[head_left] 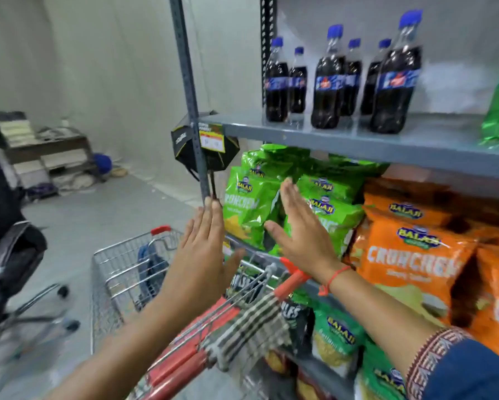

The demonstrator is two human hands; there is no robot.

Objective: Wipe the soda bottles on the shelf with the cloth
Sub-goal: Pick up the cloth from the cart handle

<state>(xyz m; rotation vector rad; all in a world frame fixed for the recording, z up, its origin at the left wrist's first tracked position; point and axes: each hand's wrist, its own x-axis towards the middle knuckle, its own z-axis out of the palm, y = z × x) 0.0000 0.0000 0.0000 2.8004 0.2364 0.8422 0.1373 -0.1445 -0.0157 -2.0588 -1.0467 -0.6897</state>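
Several dark soda bottles (329, 79) with blue caps and blue labels stand upright on the grey upper shelf (358, 140). A checked grey-and-white cloth (251, 330) hangs over the red handle of the shopping cart (185, 350) below my arms. My left hand (202, 249) is raised flat with fingers together, holding nothing, beside the shelf's upright post. My right hand (300, 226) is also flat and empty, in front of the green snack bags, well below the bottles.
Green snack bags (257, 203) and orange snack bags (409, 255) fill the shelf under the bottles. A wire cart basket (121, 269) holds a blue item. A black office chair (9, 241) stands at the left; a low table (40, 145) is by the far wall.
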